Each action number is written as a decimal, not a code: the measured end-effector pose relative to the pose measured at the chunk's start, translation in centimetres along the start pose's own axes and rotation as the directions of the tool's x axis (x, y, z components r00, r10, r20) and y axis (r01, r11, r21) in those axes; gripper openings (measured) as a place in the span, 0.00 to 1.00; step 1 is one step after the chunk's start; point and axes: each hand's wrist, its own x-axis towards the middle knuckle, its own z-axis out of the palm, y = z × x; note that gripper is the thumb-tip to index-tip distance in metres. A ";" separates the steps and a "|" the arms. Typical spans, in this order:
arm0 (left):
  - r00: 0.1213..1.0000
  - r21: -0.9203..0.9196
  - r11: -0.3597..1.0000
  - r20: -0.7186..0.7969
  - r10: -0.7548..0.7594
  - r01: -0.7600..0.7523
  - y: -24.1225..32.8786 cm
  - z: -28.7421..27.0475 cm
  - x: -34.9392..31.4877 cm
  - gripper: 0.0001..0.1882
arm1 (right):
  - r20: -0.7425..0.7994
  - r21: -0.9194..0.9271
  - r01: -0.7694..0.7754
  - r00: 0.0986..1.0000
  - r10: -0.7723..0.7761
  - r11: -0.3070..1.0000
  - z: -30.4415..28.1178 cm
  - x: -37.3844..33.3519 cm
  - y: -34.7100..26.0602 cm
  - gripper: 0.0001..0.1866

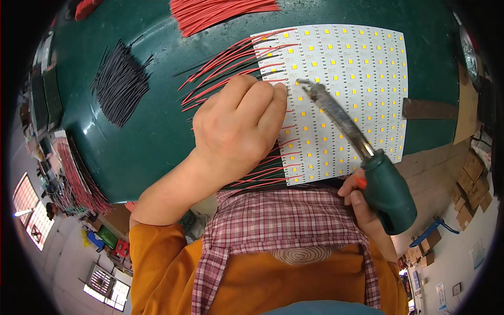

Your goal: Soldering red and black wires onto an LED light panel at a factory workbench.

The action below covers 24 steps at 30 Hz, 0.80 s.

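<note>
My left hand (239, 123) is closed over the left edge of a white LED circuit board (367, 79), its fingertips hidden beneath it. Red wires (226, 58) and black wires lie in a row along that edge, one red wire end showing just above my fingers. In my right hand (362, 202) is a soldering iron (388, 191) with a green handle, held from below. Its bent tip hovers over or touches the board a little right of my left fingers; I cannot tell which. Rows of yellow LEDs cover the board.
A bundle of black wires (121, 84) lies on the green mat (157, 152) at the left. Another pile of red wires (220, 13) is at the far edge. A brown strip (428, 108) sticks out at the board's right. Several wired boards (79, 173) are stacked at the near left.
</note>
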 end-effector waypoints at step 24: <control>0.997 0.132 0.990 -0.056 0.062 -0.054 -1.1 1.5 -0.2 0.12 | 0.088 -0.077 0.120 0.990 -0.113 0.990 0.6 1.9 0.7 0.02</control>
